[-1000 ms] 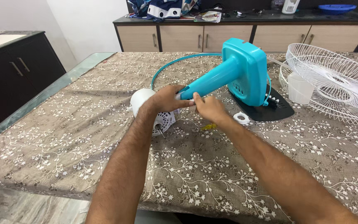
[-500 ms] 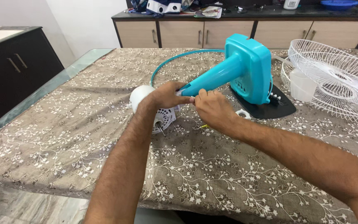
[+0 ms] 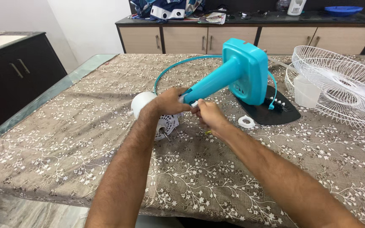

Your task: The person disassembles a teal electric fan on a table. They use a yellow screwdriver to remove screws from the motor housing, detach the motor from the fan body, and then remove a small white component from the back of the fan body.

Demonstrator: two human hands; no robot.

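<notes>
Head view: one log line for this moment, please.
left hand: grips fan motor at stand neck | right hand: fingers pinched at the joint | teal fan stand: tilted on table | grilles: right

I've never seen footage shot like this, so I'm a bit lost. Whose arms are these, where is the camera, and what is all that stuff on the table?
The camera sits on a person's head and looks down, so the two bare arms reaching in from below are their own. The left hand rests on a white fan motor at the narrow end of a turquoise fan stand, which lies tipped on its black base. The right hand pinches something small at that same joint; what it is cannot be made out. On the patterned tablecloth lie a small white ring, a thin turquoise hoop and, on the right, white wire fan guards. Cabinets stand behind.
</notes>
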